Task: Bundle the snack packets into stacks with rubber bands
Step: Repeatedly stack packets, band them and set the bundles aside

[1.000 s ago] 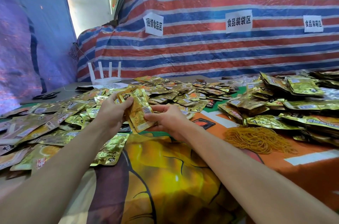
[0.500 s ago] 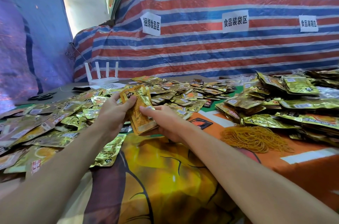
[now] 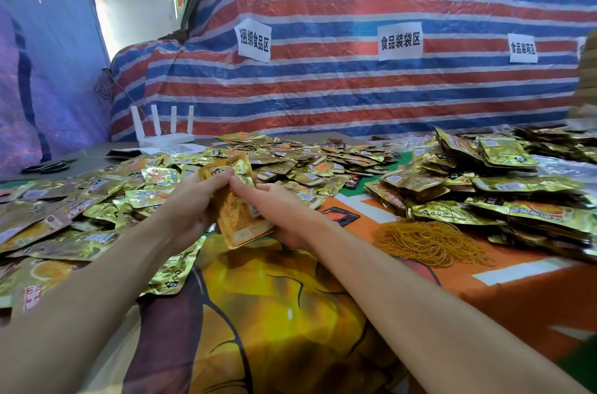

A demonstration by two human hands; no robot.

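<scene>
The snack packets (image 3: 240, 216) are crinkled gold foil, glossy and reflective. Thin tan rubber bands (image 3: 426, 242) look matt, heaped on a smooth printed cloth covering the table (image 3: 274, 313). Behind hang a shiny striped woven-plastic tarp (image 3: 355, 93) with matt white paper signs (image 3: 400, 41).

Gold foil snack packets (image 3: 155, 175) (orange print on some), a mustard-yellow heap of rubber bands (image 3: 429, 242), a red-blue-white striped tarpaulin (image 3: 355, 96), a white router (image 3: 164, 138), an orange-and-yellow printed tablecloth (image 3: 274, 313).
</scene>
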